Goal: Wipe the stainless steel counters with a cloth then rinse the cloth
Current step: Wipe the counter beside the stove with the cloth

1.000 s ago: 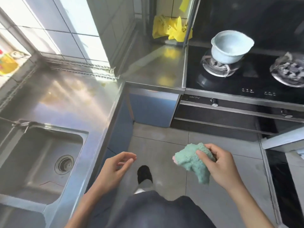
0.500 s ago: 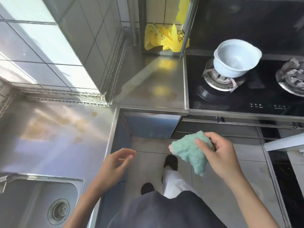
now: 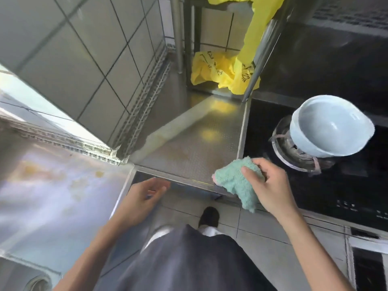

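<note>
- The right hand (image 3: 270,185) pinches a bunched mint-green terry cloth (image 3: 237,181) between its thumb and curled fingers; the wad sits at the near right corner of the dimpled stainless steel counter section (image 3: 189,148), over its front lip, and whether it already touches the metal cannot be told.
- The cloth's long axis runs from upper left to lower right: its fat end points up toward the counter, its loose tail hangs down past the edge toward the floor.
- From the gripping fingers, the unwiped surface lies to the left and away, toward the tiled wall corner; brownish smears show on that section, so the coming stroke probably sweeps leftward and back.
- The left hand (image 3: 144,198) floats with fingers loosely spread, holding nothing, just below the front edge, between this section and the smooth stainless steel counter (image 3: 52,185) on the left, which carries yellowish spots.
- The right hand is the nearer one to the work and the only 1 with the cloth.
- Just beside the cloth to the right is the black glass hob (image 3: 336,185), with a pale blue ceramic bowl (image 3: 329,129) tilted on a burner; a wide swing could brush it.
- A crumpled yellow plastic bag (image 3: 218,70) lies at the far end of the dimpled section and may block the back stretch.
- By my reading, wiping is barely begun and rinsing lies well ahead.
</note>
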Demonstrator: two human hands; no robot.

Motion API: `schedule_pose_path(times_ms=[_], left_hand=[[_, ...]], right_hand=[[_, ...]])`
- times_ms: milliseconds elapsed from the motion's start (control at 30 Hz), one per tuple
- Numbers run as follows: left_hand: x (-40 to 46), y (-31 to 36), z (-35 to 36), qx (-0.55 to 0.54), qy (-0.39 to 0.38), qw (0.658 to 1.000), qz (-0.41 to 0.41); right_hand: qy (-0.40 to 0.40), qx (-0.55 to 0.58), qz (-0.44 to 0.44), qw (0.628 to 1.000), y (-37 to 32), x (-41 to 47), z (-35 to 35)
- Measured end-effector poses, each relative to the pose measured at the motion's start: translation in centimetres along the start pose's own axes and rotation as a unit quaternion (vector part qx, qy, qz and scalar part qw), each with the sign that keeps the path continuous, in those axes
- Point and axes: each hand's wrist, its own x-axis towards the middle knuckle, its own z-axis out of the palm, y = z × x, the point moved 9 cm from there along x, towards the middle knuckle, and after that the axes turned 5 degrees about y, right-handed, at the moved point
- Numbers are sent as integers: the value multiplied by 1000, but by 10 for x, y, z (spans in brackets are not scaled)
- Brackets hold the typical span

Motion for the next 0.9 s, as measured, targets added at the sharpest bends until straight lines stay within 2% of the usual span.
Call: schedule_pose_path(times_ms=[133,267,400,533,600,667,733,800,867,900], left_hand=[[43,6,6,-16,13,1000,-12],[83,-3,19,18,6,1000,-3],[111,-19,42,101,-46,993,48],[113,-48,57,228,-71,965,105],[110,-58,63,273,-76,947,149],[103,-65,68,298,-76,933,188],[100,-70,70,307,-72,924,215],[99,-74,71,303,-67,923,228],[100,-75,70,292,-60,927,230],[100,-74,70,287,-58,928,229]], right_hand=[[-13,-65,-35,997,-7,65,-6],[22,-118,-52,991,-15,117,-9],[67,-221,-65,971,-26,152,-14],[75,-323,-113,937,-35,160,-6],[38,-365,-143,919,-35,165,20],[-43,-410,-160,897,-22,175,62],[-128,-448,-159,870,0,186,108],[-190,-450,-135,862,24,192,143],[-193,-457,-118,860,44,191,156],[-156,-459,-119,867,49,190,152]])
